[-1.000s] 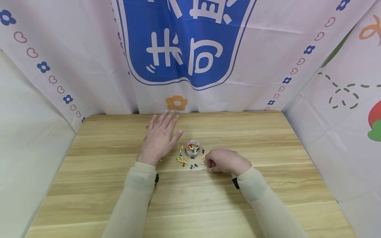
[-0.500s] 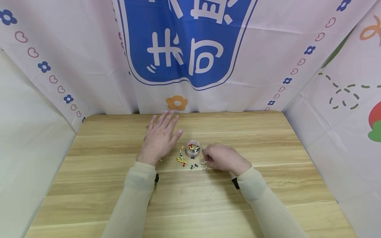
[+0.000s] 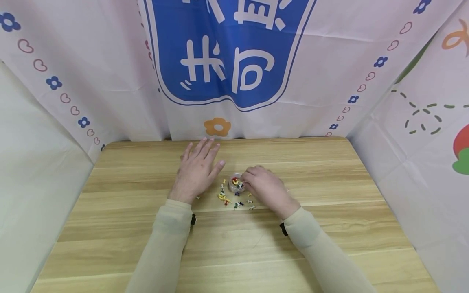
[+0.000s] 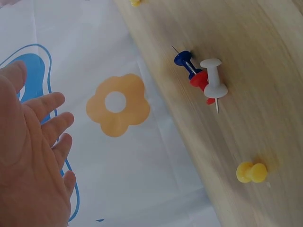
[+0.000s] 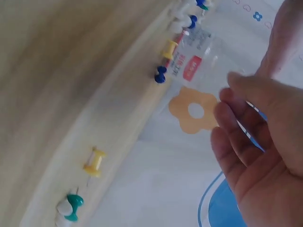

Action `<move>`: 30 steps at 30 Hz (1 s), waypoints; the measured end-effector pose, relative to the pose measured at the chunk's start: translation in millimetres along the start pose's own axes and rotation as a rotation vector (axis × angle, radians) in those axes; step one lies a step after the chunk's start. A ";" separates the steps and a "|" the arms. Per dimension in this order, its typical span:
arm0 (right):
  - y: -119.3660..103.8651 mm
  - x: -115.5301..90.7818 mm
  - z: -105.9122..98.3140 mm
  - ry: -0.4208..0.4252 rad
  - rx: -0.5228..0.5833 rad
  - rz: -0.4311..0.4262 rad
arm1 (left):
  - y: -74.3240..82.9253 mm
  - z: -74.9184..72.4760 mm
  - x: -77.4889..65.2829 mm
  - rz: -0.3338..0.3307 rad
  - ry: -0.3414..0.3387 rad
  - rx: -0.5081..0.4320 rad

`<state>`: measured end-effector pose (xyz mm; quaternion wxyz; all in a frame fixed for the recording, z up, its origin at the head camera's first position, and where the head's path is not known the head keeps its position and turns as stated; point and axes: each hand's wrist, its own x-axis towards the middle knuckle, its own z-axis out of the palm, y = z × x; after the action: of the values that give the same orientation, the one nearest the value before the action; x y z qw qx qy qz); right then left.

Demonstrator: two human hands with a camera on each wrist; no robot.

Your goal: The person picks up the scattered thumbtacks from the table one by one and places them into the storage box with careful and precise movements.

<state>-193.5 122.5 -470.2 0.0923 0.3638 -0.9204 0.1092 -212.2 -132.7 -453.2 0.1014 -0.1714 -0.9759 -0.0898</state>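
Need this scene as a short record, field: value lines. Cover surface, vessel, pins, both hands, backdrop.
surface: light wood-grain table
vessel: clear round plastic container, resting on the table
contents: mixed-colour plastic push pins, red and yellow among them
scattered: loose plastic push pins on the table; yellow, white, blue, red, green
left: bare left hand, fingers spread, left of the container
right: bare right hand, fingertips at the container's right side; grip unclear
backdrop: white printed fabric, blue panel

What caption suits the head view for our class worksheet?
Right hand at a clear tub of push pins on the wooden table, left hand spread nearby.
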 end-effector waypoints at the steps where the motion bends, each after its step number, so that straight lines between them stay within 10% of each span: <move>1: -0.3 0.4 0.7 0.010 -0.002 0.000 | 0.1 0.1 -0.2 0.001 -0.001 0.002; 13: 11.5 -1.5 -7.1 0.075 0.005 0.028 | 1.8 1.1 1.2 0.015 -0.079 -0.002; 30: 40.0 -14.8 -30.2 -0.141 -0.082 0.201 | 24.6 22.5 -0.6 0.084 -0.206 -0.057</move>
<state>-207.7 168.6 -450.2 0.0307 0.2727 -0.9601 0.0545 -206.8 -105.4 -471.6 -0.0005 -0.2232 -0.9701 -0.0954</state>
